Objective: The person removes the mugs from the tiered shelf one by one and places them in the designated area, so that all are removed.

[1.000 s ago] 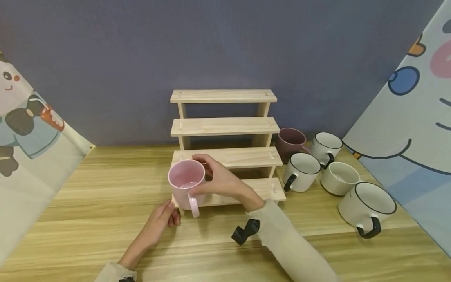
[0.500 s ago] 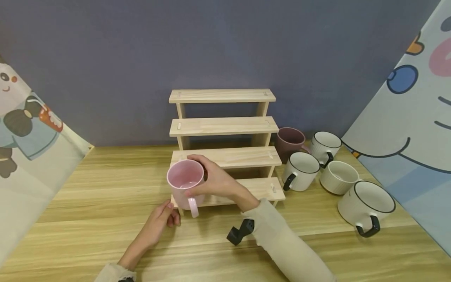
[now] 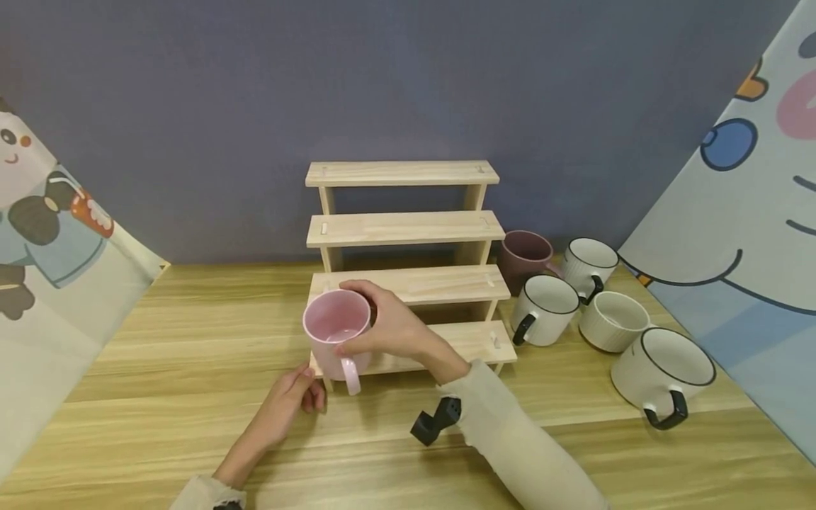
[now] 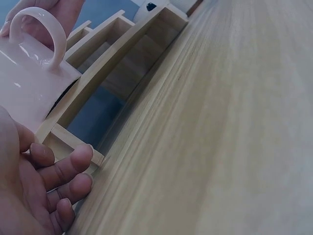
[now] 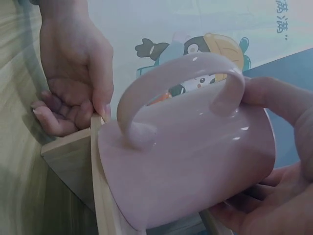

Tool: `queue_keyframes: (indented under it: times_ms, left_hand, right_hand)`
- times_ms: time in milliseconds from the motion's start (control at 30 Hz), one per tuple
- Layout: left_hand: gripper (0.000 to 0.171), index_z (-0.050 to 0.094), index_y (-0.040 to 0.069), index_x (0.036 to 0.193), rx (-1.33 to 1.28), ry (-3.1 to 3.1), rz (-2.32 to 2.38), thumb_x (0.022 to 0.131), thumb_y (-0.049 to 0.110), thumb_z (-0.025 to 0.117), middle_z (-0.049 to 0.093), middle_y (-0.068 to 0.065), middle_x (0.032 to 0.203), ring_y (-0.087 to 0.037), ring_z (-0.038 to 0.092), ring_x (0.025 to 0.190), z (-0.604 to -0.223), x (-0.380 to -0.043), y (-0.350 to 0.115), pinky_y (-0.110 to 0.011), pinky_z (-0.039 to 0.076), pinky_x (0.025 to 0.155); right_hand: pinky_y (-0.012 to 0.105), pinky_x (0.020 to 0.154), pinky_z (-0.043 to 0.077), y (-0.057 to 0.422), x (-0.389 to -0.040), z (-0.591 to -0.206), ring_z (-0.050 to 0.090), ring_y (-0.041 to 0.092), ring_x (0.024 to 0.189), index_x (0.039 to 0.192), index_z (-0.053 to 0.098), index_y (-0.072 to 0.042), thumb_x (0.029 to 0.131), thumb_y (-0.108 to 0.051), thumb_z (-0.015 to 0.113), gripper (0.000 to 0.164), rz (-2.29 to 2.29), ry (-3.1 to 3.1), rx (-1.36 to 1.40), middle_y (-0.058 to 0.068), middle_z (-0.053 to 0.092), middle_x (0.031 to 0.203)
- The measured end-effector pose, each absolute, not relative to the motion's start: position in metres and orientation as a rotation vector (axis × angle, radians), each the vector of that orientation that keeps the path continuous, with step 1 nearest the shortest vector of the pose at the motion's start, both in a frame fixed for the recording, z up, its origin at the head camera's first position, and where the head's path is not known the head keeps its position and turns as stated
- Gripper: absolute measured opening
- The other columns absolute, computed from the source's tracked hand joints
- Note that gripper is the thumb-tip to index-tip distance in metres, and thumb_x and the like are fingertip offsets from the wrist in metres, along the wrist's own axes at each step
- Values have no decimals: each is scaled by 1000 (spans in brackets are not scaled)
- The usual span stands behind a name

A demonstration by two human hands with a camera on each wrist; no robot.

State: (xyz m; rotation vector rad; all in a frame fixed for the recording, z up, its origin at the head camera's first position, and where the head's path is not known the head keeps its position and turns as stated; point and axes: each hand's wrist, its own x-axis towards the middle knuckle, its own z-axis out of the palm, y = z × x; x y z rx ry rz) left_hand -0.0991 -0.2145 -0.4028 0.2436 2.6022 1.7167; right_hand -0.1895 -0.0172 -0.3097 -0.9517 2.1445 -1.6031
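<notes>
A pink mug (image 3: 336,329) stands at the left end of the lowest board of a four-tier wooden display rack (image 3: 468,340), its handle pointing toward the front. My right hand (image 3: 392,329) grips the mug's side, thumb near the handle and fingers round the back. At the rack's front left corner, my left hand (image 3: 290,400) pinches the end of the lowest board between thumb and index finger. Its other fingers curl loosely beside the rack's leg in the left wrist view. That view also shows a thin dark gap under part of the mug's base (image 4: 63,98).
Right of the rack stand a dark plum mug (image 3: 524,258), white mugs with black rims and handles, such as the nearest one (image 3: 656,372), and a cream ribbed cup (image 3: 612,326). A grey-blue wall (image 3: 408,85) rises behind. Cartoon-printed panels flank the wooden table (image 3: 159,397).
Over the last second the right hand shifts very slightly left along the mug. The mug stays at the lowest board's left end, and the left hand keeps its place at the corner.
</notes>
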Motion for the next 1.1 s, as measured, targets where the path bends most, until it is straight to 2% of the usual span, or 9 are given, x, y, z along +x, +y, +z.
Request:
queue_keyframes:
  times_ms: [167, 433, 767, 1100]
  left_hand:
    - [40, 57, -4, 80, 191, 2613, 1716, 104, 11, 27, 59, -6, 67, -11, 49, 58, -402, -99, -213, -25, 45, 57]
    - [40, 56, -4, 81, 238, 2615, 1719, 104, 10, 26, 59, -6, 68, -11, 49, 58, -404, -98, -214, -25, 45, 56]
    - [41, 55, -5, 83, 328, 2604, 1745, 105, 11, 25, 59, -6, 68, -13, 50, 59, -406, -98, -216, -26, 45, 56]
    - [41, 56, -4, 81, 225, 2598, 1730, 104, 12, 27, 58, -6, 69, -11, 49, 59, -402, -98, -214, -25, 45, 57]
  right_hand:
    - [44, 103, 42, -18, -189, -310, 51, 28, 120, 144, 34, -5, 68, -6, 83, 91, -1560, 2140, -945, 13, 53, 132]
    - [43, 95, 48, -16, -186, -309, 58, 27, 112, 136, 48, -5, 60, -11, 89, 86, -1553, 2258, -914, 11, 62, 122]
    - [36, 90, 51, 4, -177, -306, 59, 22, 108, 135, 50, -7, 59, -13, 90, 86, -1542, 2321, -858, 8, 63, 120]
    - [37, 90, 50, 28, -165, -301, 59, 22, 106, 136, 50, -9, 58, -15, 90, 87, -1565, 2351, -797, 8, 64, 118]
